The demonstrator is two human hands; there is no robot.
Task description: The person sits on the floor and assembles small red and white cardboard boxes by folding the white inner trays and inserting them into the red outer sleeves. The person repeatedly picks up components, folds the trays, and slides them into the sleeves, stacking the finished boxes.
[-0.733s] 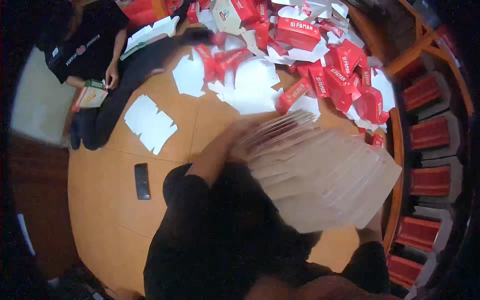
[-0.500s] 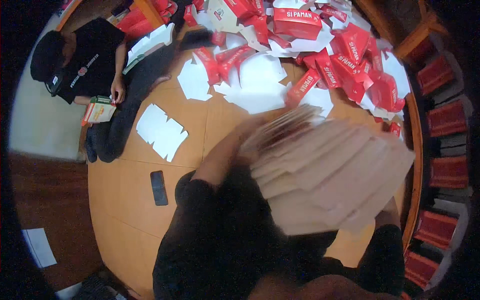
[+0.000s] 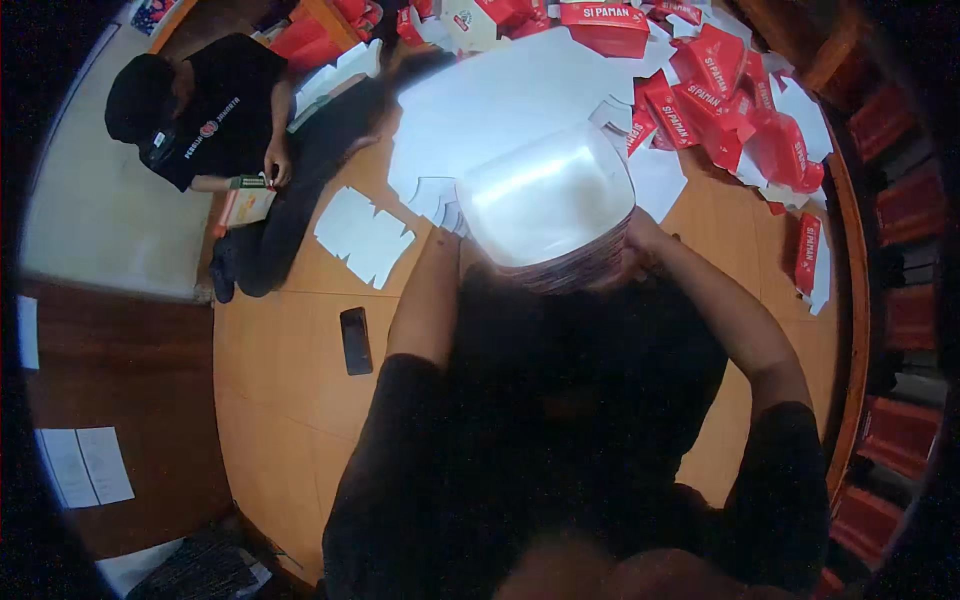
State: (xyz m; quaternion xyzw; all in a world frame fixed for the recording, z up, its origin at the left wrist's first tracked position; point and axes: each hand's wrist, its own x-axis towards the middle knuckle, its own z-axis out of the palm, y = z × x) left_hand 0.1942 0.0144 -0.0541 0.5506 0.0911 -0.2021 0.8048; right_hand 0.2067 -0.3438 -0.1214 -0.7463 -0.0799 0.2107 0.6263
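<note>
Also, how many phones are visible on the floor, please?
1: the black phone on the floor, below the loose white card in the picture. Others may be hidden under the red boxes.

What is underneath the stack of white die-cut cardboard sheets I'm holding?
Orange-brown wooden floor shows beside the white cardboard stack; your right hand is at its right side. Whatever lies directly beneath is covered and can't be seen.

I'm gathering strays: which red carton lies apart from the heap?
The red carton at far right, below the heap in the picture: it lies by itself, while those in the heap overlap one another.
</note>
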